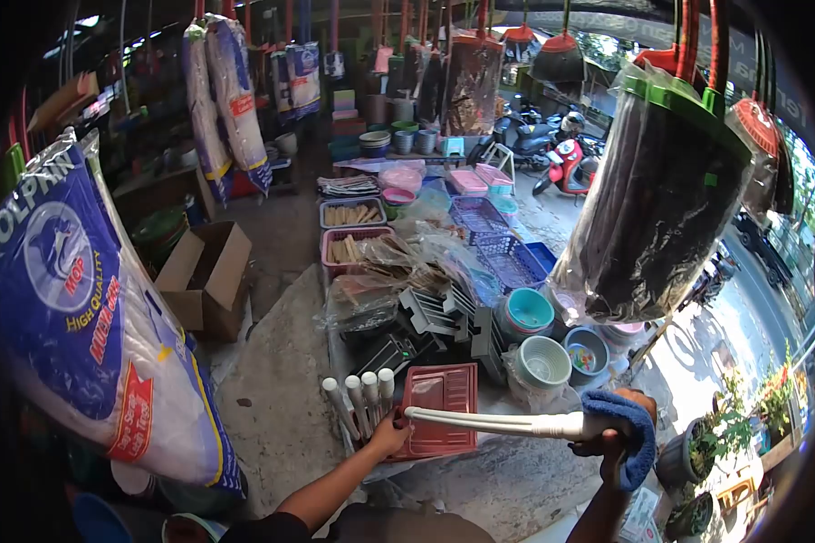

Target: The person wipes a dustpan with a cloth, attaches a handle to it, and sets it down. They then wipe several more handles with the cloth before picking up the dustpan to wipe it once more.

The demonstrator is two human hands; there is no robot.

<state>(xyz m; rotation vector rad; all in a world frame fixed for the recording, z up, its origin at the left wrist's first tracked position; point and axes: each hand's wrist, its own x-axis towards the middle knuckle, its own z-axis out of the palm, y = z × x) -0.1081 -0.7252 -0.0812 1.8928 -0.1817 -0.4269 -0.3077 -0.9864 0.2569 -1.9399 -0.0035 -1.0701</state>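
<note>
A long white handle-like piece (489, 422) lies level across the front of the view. My right hand (611, 434) is wrapped round its right end, with a blue cloth (638, 443) draped over the hand and wrist. At its left tip is my left hand (391, 433), fingers closed at the edge of a red plastic tray (440, 389); what those fingers hold is too small to make out. Just left of that hand, several grey tubes with white caps (369, 389) stand side by side.
Grey plastic parts (430, 312), a white basket (543, 360) and a turquoise basin (529, 309) are beyond the tray. Wrapped mops (109, 308) hang at left, a wrapped black item (652, 199) at right. An open cardboard box (204, 281) rests on the floor.
</note>
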